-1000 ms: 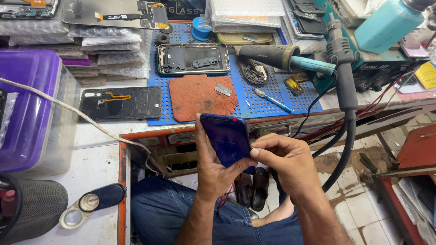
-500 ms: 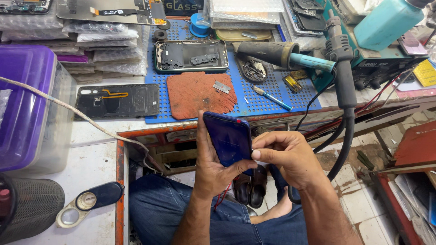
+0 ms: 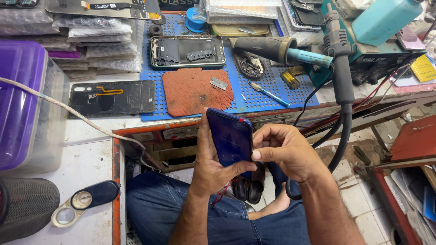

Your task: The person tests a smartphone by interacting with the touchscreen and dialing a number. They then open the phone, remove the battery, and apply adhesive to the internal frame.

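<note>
— Blue and glossy, that phone back cover [image 3: 230, 141] is sitting upright between both hands, held over the lap just in front of the bench edge. Why is the person holding it off the bench like that?

— It looks like a matter of grip. The left hand [image 3: 210, 165] is cradling the panel from behind and below, with its thumb lying along the left edge and its fingers curling under the bottom, so the piece is resting in the palm. The right hand [image 3: 285, 152] is closing in from the right side, its thumb pressing flat against the lower right edge and the other fingers folded narrow behind it.

— So neither hand is spread wide?

— No, both are wrapping the cover tightly; probably the edges are being worked or checked by feel.

— And the parts on the bench?

— They are lying well apart from the hands. The open phone frame [image 3: 187, 51] is resting face up on the blue perforated mat [image 3: 268, 97], likely kept there so small pieces are not rolling away. An orange pad [image 3: 196, 92] is sitting just below it, a dark inner panel [image 3: 112, 98] is lying to the left of the mat, and a hot-air handpiece [image 3: 338, 50] is hanging in its stand at the right, its cable [image 3: 343, 136] drooping past the right wrist.
</note>
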